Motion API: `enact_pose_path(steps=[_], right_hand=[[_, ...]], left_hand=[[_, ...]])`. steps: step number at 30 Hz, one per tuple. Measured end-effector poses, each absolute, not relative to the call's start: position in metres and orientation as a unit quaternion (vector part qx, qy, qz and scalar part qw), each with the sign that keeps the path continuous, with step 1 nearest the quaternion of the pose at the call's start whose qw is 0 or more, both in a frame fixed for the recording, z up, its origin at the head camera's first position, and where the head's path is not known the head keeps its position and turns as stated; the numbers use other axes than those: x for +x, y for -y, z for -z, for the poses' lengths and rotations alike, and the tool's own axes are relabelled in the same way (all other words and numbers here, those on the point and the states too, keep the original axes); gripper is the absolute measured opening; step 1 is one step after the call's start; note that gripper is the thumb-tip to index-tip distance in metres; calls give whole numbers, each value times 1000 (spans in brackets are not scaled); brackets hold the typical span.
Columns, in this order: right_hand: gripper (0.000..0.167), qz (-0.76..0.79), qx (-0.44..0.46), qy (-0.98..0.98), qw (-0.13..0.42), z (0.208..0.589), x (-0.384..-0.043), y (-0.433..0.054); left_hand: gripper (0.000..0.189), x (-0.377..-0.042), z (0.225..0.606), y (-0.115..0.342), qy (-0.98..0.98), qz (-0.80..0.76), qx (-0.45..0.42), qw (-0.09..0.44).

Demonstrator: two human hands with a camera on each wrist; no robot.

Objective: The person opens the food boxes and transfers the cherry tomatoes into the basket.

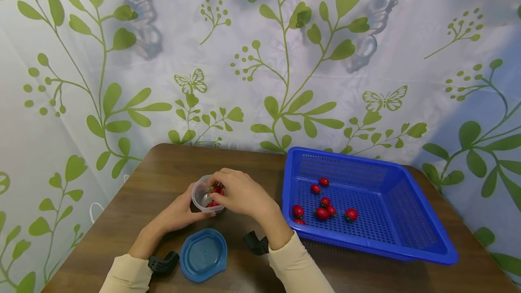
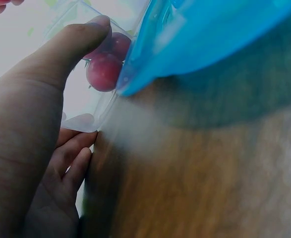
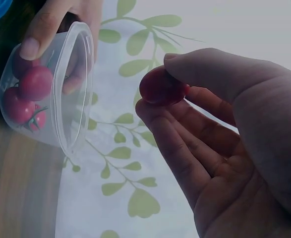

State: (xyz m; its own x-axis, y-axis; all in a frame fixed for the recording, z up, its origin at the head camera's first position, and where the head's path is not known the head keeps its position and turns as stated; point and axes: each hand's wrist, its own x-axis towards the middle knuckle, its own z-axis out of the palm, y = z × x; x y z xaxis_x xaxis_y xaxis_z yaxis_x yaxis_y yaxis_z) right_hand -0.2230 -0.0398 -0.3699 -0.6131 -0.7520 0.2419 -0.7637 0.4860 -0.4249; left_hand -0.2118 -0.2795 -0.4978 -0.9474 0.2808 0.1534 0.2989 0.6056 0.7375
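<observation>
I see a pale backdrop (image 1: 254, 112) printed with green leaves (image 1: 300, 101) and butterflies (image 1: 384, 101), rising behind a brown wood-grain table (image 1: 163, 171). From here, the backdrop looks bluish toward the right edge of my view.

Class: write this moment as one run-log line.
left hand: holds clear container | right hand: pinches tomato | blue lid: on table | blue basket: more tomatoes

Left hand (image 1: 179, 210) round tub (image 1: 196, 199), right hand (image 1: 241, 192) over it, blue lid (image 1: 202, 254), red fruit (image 1: 322, 214) in basket (image 1: 366, 241)
</observation>
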Motion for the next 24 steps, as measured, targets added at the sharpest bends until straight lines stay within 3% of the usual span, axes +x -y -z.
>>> enact_pose_path(steps=[24], right_hand=[[20,-255,417,872,26,358,-221,19]], left_hand=[[90,-212,496,278,905,399,-149,22]])
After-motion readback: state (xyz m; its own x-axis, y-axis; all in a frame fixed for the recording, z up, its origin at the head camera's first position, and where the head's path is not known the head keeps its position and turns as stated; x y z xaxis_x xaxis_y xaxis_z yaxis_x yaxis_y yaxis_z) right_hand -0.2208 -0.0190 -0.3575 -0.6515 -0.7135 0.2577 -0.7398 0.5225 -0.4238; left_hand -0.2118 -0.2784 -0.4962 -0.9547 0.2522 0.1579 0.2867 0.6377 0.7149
